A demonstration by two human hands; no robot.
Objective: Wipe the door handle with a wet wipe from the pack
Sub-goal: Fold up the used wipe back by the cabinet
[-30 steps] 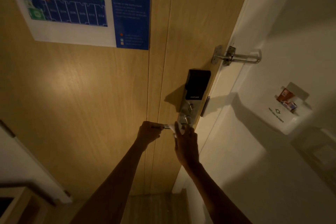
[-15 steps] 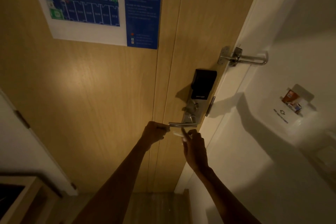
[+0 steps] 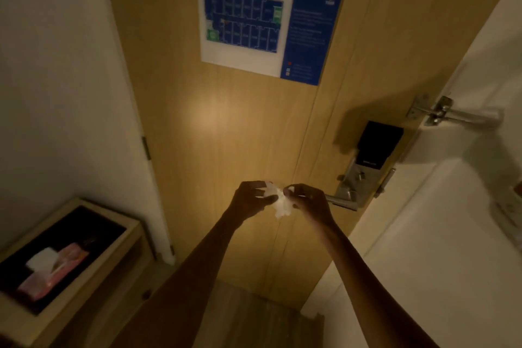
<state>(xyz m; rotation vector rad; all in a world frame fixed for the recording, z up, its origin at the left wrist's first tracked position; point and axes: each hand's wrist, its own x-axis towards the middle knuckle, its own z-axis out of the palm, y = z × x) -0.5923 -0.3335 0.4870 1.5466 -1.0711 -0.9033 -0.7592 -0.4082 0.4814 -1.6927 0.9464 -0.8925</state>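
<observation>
Both hands, left hand (image 3: 251, 200) and right hand (image 3: 308, 200), pinch crumpled wet wipe (image 3: 279, 203) between them; door handle (image 3: 339, 202) just right. Refold to clean face, then wrap lever.

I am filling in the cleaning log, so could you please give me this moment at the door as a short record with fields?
Setting: light wooden door with a blue and white escape plan sign
Wipe: crumpled white wet wipe, held between both hands in front of the door
Left hand: grip on the wipe
Right hand: grip on the wipe
Handle: silver metal lever door handle, no hand on it
Pack: pink wet wipe pack, a white sheet sticking out, on the black-topped wooden stand
</observation>
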